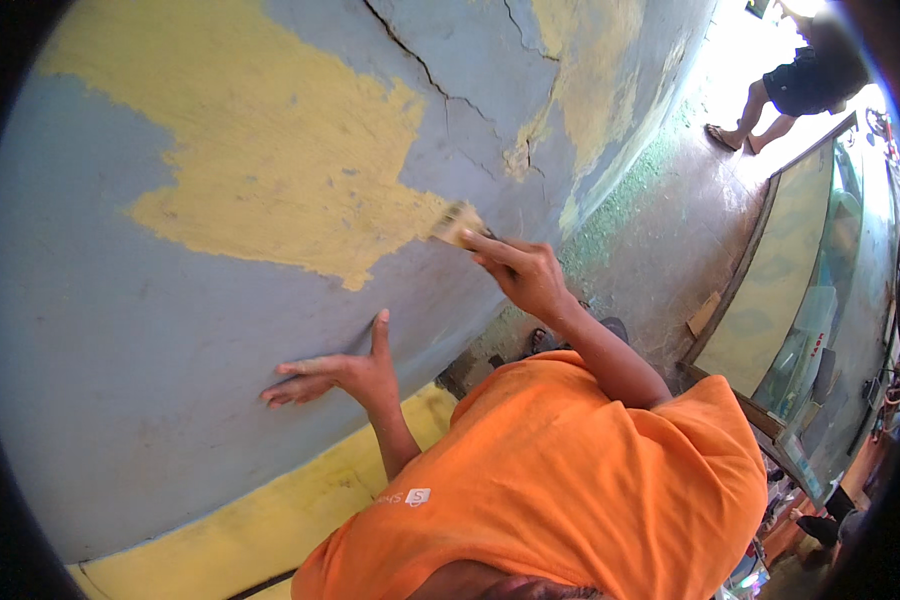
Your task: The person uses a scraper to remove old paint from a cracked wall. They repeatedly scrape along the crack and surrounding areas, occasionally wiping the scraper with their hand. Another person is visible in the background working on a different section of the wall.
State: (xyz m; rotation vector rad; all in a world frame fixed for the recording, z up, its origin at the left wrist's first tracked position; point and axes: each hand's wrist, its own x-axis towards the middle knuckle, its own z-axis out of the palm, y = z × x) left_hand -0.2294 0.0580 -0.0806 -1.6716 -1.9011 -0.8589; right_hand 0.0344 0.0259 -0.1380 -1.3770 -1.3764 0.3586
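In front of me rises a blue-grey wall (120,330) with large patches of yellow (280,140). My right hand (525,272) is closed around a pale, flat-bladed hand tool (457,222). Its wide end meets the wall at the right tip of the yellow patch. Motion blurs the tool, so its exact kind does not show. Lower and to the left, my left hand (345,375) lies against the blue-grey surface, thumb up and fingers spread, holding nothing.
Dark cracks (410,55) run down the upper wall. Green flakes (620,200) litter the floor along its base. A glass-topped table or case (800,300) stands at right, and another person (810,80) stands beyond it. A yellow band (270,520) borders the wall below.
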